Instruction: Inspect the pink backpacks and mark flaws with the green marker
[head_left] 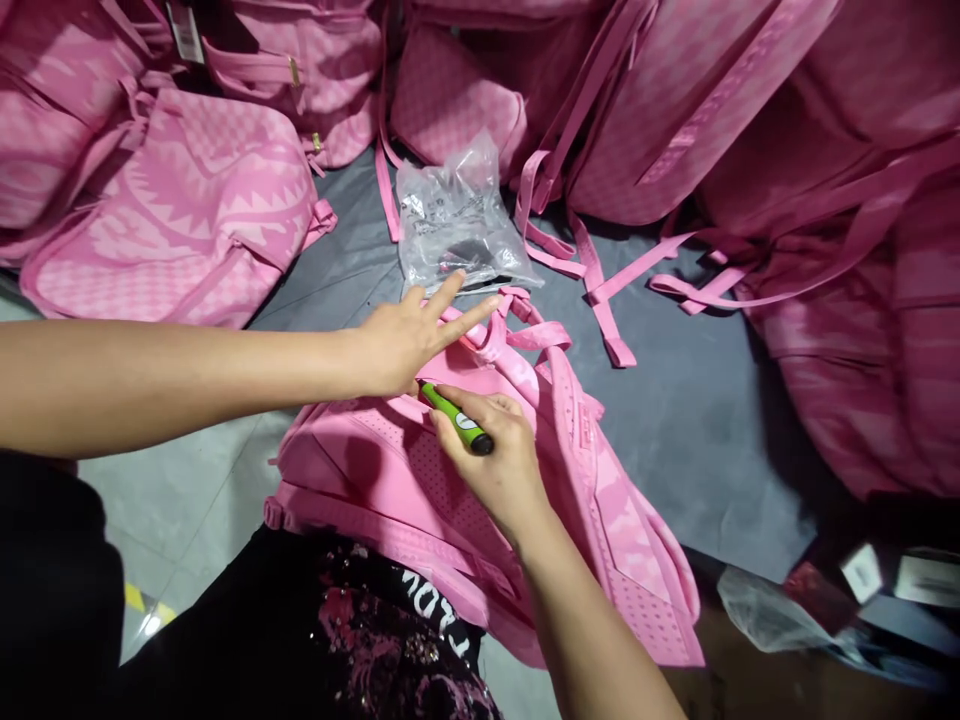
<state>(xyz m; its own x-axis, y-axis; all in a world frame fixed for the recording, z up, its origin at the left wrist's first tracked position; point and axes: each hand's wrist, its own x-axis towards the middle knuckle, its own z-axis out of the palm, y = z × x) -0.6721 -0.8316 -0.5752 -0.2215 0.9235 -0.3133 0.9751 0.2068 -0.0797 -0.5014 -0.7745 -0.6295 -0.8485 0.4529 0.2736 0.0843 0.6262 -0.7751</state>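
A pink backpack (397, 470) lies in front of me, its padded, dotted back side and shoulder straps facing up. My left hand (397, 340) rests over its upper part, fingers spread and pointing away to the right; the thumb is partly hidden. My right hand (499, 450) is closed around a green pen-shaped tool (459, 418) with a black rear end and a pale oval label. The tool's dark tip meets the backpack beside my left hand. I cannot tell the tool's exact kind.
A clear plastic bag (457, 225) with something dark inside lies just beyond the backpack on the grey cloth surface (667, 420). More pink backpacks (180, 215) stand at the left, back and right. Loose straps (600, 290) trail over the cloth. Small boxes (862, 573) and clear plastic lie lower right.
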